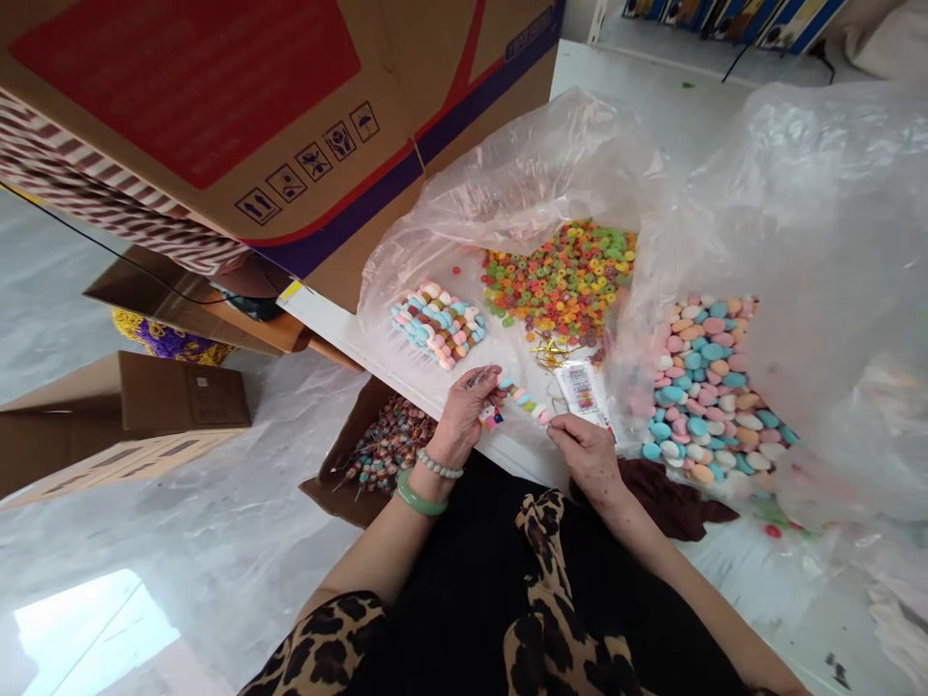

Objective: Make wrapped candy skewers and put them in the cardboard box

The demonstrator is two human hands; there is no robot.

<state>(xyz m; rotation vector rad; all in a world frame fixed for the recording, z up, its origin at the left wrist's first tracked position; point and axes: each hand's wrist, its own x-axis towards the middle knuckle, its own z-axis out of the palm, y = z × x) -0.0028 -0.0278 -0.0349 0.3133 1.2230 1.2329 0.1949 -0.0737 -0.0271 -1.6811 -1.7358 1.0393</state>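
A short string of pastel candies (522, 396) stretches between my two hands over the table edge. My left hand (468, 411) is closed around its left end, and a small colourful printed tag (491, 417) hangs below those fingers. At the other end, the thumb and forefinger of my right hand (586, 452) pinch the string's tip. Finished-looking candy strings (439, 324) lie side by side just beyond my left hand. Gold twist ties (549, 352) and a stack of printed white labels (584, 391) lie beyond my right hand.
Clear plastic bags hold small ring candies (569, 275) and pastel oval candies (707, 387). A large cardboard box (464, 184) stands at the back left. Below the table edge, an open carton (337, 469) contains many candy strings. Dark brown cloth (674, 498) lies at the right.
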